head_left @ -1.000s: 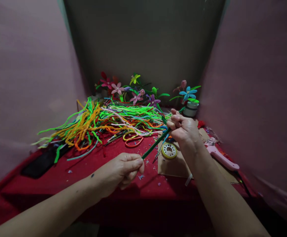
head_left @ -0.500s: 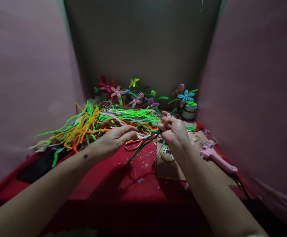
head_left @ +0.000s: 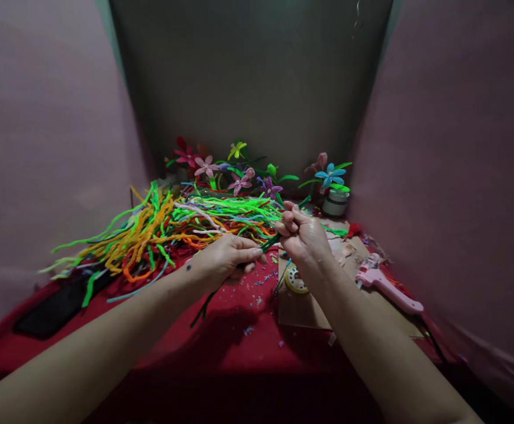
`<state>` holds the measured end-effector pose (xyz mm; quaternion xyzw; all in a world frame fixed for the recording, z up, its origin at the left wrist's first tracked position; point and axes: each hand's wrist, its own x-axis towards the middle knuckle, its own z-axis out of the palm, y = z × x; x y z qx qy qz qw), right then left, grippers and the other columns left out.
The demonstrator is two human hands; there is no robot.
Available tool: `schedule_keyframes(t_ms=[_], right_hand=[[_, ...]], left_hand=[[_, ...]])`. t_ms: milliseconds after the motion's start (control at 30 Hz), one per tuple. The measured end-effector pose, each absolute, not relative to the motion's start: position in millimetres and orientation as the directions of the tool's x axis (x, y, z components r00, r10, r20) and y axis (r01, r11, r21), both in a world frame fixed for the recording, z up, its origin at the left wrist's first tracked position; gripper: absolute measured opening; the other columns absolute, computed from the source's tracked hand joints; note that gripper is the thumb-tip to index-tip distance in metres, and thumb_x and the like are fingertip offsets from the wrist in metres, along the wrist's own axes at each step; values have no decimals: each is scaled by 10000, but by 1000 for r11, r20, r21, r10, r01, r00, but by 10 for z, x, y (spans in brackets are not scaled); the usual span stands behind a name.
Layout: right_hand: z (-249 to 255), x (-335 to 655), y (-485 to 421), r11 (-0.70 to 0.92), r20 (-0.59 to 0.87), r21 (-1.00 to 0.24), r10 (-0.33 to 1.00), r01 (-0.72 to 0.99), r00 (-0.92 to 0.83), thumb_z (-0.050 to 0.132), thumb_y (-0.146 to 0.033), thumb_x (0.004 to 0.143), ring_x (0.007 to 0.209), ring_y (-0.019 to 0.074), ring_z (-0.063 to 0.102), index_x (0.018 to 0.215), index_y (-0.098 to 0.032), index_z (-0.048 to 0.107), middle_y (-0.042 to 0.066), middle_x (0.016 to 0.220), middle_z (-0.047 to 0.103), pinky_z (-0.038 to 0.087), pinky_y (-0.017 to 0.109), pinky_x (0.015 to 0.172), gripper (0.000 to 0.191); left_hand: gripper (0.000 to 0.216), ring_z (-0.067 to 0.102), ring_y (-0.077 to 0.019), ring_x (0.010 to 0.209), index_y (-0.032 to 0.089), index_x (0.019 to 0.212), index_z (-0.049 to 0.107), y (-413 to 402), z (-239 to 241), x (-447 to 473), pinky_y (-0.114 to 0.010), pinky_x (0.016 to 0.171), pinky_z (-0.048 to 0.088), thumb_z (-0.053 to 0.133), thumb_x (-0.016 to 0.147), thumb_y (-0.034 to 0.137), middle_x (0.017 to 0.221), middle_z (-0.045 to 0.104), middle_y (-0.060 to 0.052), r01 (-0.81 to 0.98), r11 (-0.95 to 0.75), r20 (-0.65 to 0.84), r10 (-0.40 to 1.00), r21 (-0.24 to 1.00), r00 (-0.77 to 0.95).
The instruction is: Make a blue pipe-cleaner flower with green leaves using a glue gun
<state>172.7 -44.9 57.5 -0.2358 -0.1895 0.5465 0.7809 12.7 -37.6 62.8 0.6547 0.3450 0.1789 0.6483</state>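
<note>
Stems [head_left: 269, 242] of dark green span the short gap between our hands, held above the red surface [head_left: 263, 312]. Our left hand [head_left: 238, 254] has its grip pinched on them between thumb and fingers, while our right hand [head_left: 301, 234] curls its grip around their far end. Below the left hand the lower ends hang loose and split apart, so we judge that a slack pinch could let one strand slide out of line with the others. Too hard a pull between the hands could bend or strip them. The multicoloured pile [head_left: 234, 207] lies close behind, and a stray strand could snag there. Under our right forearm, the tape roll [head_left: 296, 281] sits on the cardboard [head_left: 303, 312], where a dropped wrist might knock it; the pink glue gun [head_left: 387, 284] lies farther right.
</note>
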Motion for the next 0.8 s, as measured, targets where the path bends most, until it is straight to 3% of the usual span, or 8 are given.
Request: schedule_keyframes(t_ms=[200, 300, 467, 567, 733, 800], right_hand=[[602, 1707, -392, 287, 60, -494, 953, -821, 297, 377, -111, 901, 427, 58, 439, 718, -136, 566, -11, 503, 532, 392, 171, 448, 265], [573, 1687, -350, 289, 85, -457, 956, -841, 282, 403, -124, 899, 545, 86, 557, 698, -135, 578, 32, 588, 609, 475, 207, 551, 267], [461, 1697, -294, 299, 111, -483, 953, -823, 281, 459, -113, 864, 609, 138, 619, 696, -142, 597, 52, 643, 663, 527, 319, 664, 219], [417, 1725, -299, 300, 116, -550, 952, -780, 284, 466, -122, 856, 597, 150, 635, 700, -137, 612, 67, 674, 687, 530, 340, 675, 214], [381, 1690, -344, 290, 143, -657, 954, -696, 263, 651, -201, 740, 581, 145, 638, 761, -150, 623, 36, 650, 683, 512, 302, 655, 62], [336, 1622, -365, 218, 132, -718, 975, -660, 179, 731, -202, 646, 570, 130, 622, 791, -151, 628, 30, 677, 685, 492, 273, 626, 185]], left_hand=[[266, 301, -63, 402, 147, 553, 504, -232, 778, 101, -207, 421, 200, 551, 742, 328, 433, 392, 49, 412, -328, -17, 764, 850, 645], [301, 305, -74, 443, 163, 523, 441, -166, 734, 53, -210, 447, 218, 532, 745, 345, 461, 376, 48, 451, -417, 41, 768, 789, 639], [304, 304, -86, 484, 168, 531, 433, -102, 613, -37, -215, 477, 238, 494, 767, 350, 498, 349, 49, 477, -522, 112, 749, 707, 653], [297, 319, -88, 501, 162, 535, 467, -60, 581, -83, -211, 497, 259, 502, 763, 349, 512, 353, 48, 480, -542, 136, 748, 690, 650], [232, 328, -81, 462, 145, 625, 584, -4, 632, -117, -204, 446, 228, 532, 738, 342, 497, 412, 38, 416, -403, 78, 788, 815, 611], [226, 290, -68, 420, 138, 634, 593, -2, 660, -103, -200, 416, 190, 539, 732, 335, 457, 387, 47, 376, -329, 46, 801, 867, 596]])
